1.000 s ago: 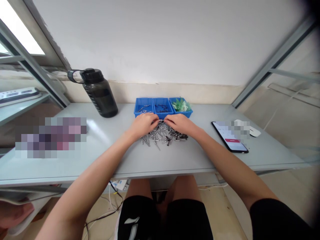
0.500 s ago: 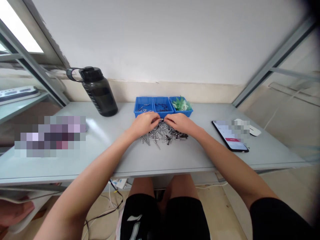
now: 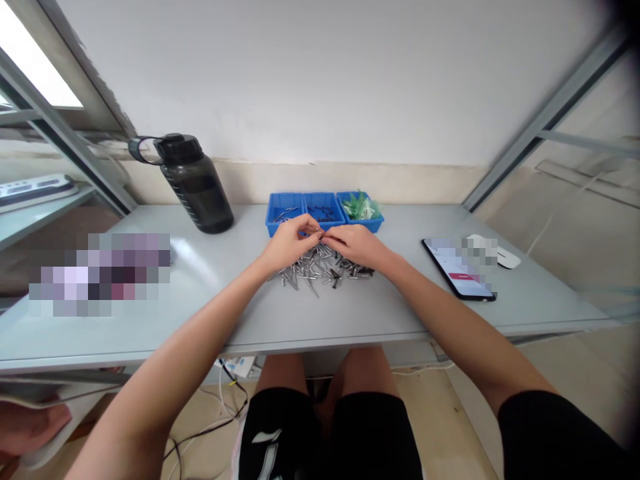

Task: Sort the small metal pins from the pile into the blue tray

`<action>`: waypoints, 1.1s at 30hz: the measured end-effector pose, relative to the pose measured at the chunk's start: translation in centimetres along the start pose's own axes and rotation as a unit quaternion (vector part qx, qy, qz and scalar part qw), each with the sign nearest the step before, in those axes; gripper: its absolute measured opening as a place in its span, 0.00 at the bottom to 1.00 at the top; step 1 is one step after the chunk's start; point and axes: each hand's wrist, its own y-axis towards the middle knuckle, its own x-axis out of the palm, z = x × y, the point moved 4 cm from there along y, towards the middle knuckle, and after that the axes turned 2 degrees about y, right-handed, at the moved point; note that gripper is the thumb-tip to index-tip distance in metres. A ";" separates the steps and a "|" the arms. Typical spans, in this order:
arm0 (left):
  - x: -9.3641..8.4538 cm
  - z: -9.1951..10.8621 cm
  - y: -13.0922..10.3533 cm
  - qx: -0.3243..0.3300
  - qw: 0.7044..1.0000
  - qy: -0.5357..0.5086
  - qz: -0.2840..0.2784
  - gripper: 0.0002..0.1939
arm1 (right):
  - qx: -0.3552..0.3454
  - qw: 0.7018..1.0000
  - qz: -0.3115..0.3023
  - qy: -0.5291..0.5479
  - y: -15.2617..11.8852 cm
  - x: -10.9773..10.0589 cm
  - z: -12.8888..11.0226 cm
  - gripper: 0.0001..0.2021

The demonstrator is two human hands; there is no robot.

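My left hand (image 3: 294, 244) and my right hand (image 3: 356, 244) meet at the fingertips over a heap of silvery rivets (image 3: 306, 269) and dark screws (image 3: 336, 277) on the grey table. Both hands have fingers pinched together; anything between the tips is too small to make out. Just behind stand joined blue bins: the left bin (image 3: 285, 202) holds a few silvery pieces, the middle bin (image 3: 322, 201) dark screws. In the right bin (image 3: 375, 225) lies a green and white bundle (image 3: 362, 206).
A dark water bottle (image 3: 196, 188) stands at the back left. A blurred-out purplish item (image 3: 107, 270) lies on the left of the grey table (image 3: 320, 320). On the right are a phone (image 3: 460, 270) and a white mouse (image 3: 506, 257).
My left hand has lifted slightly, with its index finger now arched above the thumb. My right fingertips have shifted a little left. The whole view has moved slightly.
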 end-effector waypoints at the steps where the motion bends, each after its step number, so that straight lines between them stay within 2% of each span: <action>1: -0.1 0.0 0.0 -0.008 1.000 -0.016 0.002 0.03 | 0.001 1.000 0.008 0.002 0.0 -0.1 0.0 0.15; 4: -0.3 -0.2 0.0 -0.016 1.000 -0.023 0.009 0.03 | 0.009 0.998 0.050 0.023 -0.2 -0.7 -0.1 0.15; 8: -0.1 -0.4 0.1 0.037 0.997 0.074 -0.004 0.05 | 0.020 0.995 0.085 0.049 -0.2 -0.8 0.0 0.14; 12: 0.3 -0.7 0.1 0.063 0.990 0.118 -0.030 0.07 | -0.002 0.997 0.064 0.032 0.0 -0.3 0.1 0.14; 18: 0.0 -0.6 0.1 0.054 0.986 0.156 -0.024 0.08 | 0.003 1.000 0.025 0.011 0.1 0.0 0.2 0.14; 24: -0.3 -0.9 0.2 0.058 0.977 0.204 -0.021 0.09 | 0.018 0.999 0.040 0.001 0.0 -0.2 0.5 0.14; 33: -0.2 -0.6 -0.1 0.092 0.952 0.290 -0.044 0.11 | 0.023 1.000 0.017 -0.004 0.1 0.0 0.5 0.14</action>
